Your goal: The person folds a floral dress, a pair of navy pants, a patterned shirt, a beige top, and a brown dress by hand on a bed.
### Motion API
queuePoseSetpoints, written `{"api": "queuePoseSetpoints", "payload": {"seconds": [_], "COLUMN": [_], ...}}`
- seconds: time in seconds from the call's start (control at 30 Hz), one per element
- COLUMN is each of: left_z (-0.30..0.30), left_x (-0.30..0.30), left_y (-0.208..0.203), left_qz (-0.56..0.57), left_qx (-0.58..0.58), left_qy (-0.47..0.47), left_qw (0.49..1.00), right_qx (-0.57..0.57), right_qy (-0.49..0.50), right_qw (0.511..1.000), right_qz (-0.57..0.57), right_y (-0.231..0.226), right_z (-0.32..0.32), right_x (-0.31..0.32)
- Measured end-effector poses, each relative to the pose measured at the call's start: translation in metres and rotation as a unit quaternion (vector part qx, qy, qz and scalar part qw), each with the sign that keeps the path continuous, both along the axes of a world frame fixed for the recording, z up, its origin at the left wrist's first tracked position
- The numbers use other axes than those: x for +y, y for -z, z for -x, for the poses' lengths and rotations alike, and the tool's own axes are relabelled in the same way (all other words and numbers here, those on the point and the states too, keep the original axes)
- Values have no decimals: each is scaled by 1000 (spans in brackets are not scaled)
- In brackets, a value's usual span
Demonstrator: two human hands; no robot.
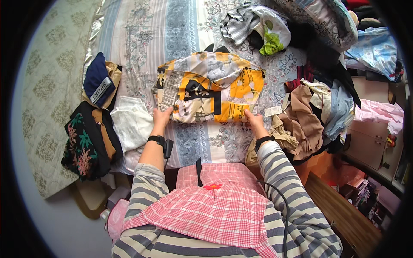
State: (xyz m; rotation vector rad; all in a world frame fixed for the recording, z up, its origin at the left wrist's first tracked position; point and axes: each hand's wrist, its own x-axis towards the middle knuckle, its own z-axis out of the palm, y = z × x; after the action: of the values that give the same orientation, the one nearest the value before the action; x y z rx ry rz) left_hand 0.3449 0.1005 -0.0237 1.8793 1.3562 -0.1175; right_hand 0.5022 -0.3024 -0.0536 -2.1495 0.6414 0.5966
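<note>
A yellow, white and black patterned garment (206, 92) is spread in a folded, roughly rectangular shape on the bed in front of me. Its far part is a grey-and-white floral section edged in yellow, and small black tips stick out beyond it. My left hand (162, 117) grips the near left corner, thumb on top and the other fingers mostly hidden beneath the cloth. At the near right corner my right hand (254, 119) pinches the garment in the same way. Left of my left hand lies a folded white garment (131, 122).
A bed with a patterned cover (180, 26) carries everything. On the left are a navy garment (98, 81) and a black floral one (81, 142). Brown and beige clothes (303, 116) pile on the right. A striped bundle (245, 23) lies farther back. A black cable (282, 202) crosses my right side.
</note>
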Motion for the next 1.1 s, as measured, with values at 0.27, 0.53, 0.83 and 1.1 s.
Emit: {"api": "queuePoseSetpoints", "payload": {"seconds": [0.27,0.53,0.83,1.1], "left_z": [17,53,47,69], "left_x": [-9,-93,-135,-112], "left_y": [-53,-91,-143,-176], "left_qz": [319,367,452,495], "left_qx": [-196,-189,-216,-197], "left_qy": [-132,-205,-164,-242], "left_qw": [918,887,850,811], "right_qx": [95,-115,-212,-105], "right_qy": [170,98,-568,-282], "right_qw": [924,967,779,906], "right_qz": [-329,-206,-159,-297], "right_y": [-79,-89,-231,-163], "right_z": [-11,12,131,118], "right_x": [-20,-20,154,104]}}
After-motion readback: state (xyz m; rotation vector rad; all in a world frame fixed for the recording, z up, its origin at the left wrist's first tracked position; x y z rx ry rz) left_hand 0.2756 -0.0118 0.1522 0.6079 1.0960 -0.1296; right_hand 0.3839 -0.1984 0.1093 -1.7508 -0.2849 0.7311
